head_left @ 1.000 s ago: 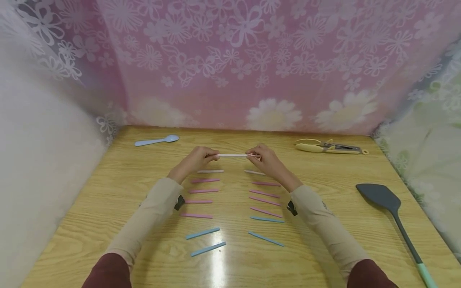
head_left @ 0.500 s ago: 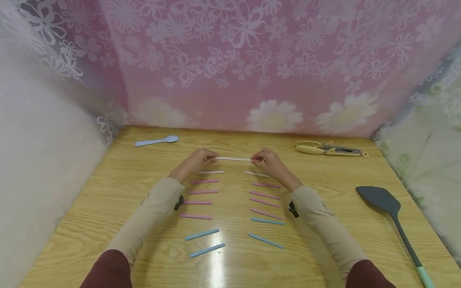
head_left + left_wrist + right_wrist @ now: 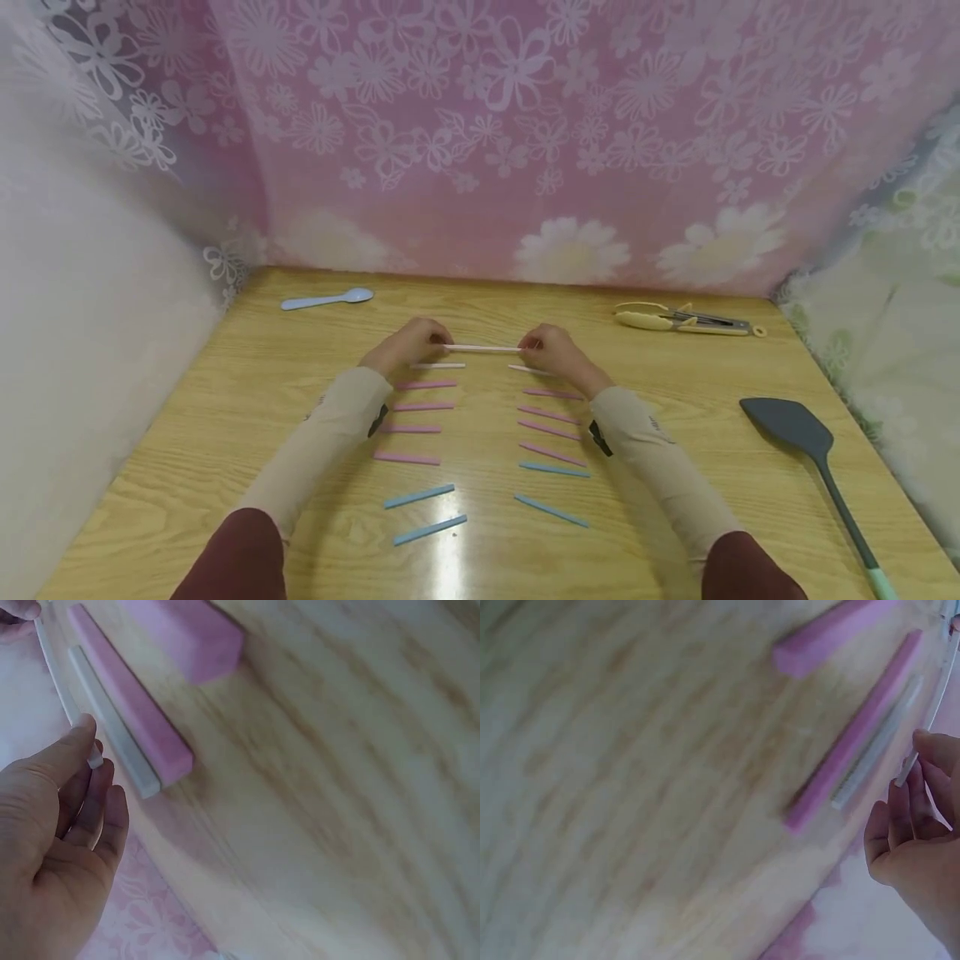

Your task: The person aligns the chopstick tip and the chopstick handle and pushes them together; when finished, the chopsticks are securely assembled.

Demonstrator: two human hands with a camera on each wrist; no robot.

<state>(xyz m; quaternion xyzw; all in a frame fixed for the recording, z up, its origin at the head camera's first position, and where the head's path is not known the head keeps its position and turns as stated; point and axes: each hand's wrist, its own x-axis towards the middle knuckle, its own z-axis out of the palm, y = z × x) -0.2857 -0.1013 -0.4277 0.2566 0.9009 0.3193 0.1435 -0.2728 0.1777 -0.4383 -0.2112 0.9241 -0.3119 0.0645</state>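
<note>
A long, thin white stick [image 3: 483,348] spans the gap between both hands, lying crosswise. Its left end is pinched between thumb and fingers of the left hand [image 3: 414,343]; the right hand [image 3: 557,350] pinches the other end. In the left wrist view the stick's square tip [image 3: 95,760] pokes out past the thumb. Just nearer than the held stick lie two short white sticks, one left [image 3: 439,366] and one right [image 3: 527,369]. Below them run two columns of pink sticks, left [image 3: 423,407] and right [image 3: 549,414], partly overlapped by the wrists.
Blue sticks, left [image 3: 418,497] and right [image 3: 553,471], lie nearest the person on the wooden table [image 3: 210,433]. A light blue spoon [image 3: 330,299] is at the back left, yellow-tipped tongs [image 3: 686,319] at the back right. A dark spatula [image 3: 795,427] lies at the right.
Both hands have brought the long white stick a little toward the person, closer to the short white sticks. The head view has tilted slightly. The sticks on the table have stayed put.
</note>
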